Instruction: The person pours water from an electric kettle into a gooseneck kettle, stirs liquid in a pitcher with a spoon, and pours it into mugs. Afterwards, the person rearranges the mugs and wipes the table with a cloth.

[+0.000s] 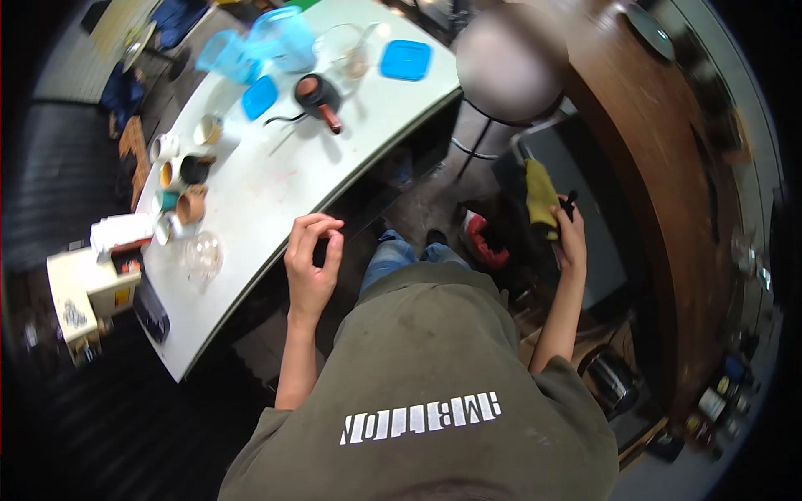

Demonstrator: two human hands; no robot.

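My left hand [311, 265] hovers by the front edge of the white table [276, 188]. Its fingers are bent, the thumb stands apart from them, and nothing is held. To the right, my right hand [571, 238] closes at the lower end of a yellow-green cloth-like thing [541, 194], beside a dark flat surface [597, 275]. A small black piece [569, 203] sticks out by these fingers; whether it belongs to the same thing, I cannot tell.
The table carries a black kettle [316, 93], blue pitchers [284, 42], a blue lid [406, 60], several cups [190, 204] and a glass vessel [203, 255]. A round stool [511, 63] stands ahead. A wooden counter [668, 167] curves along the right, with a metal pot [610, 380] below.
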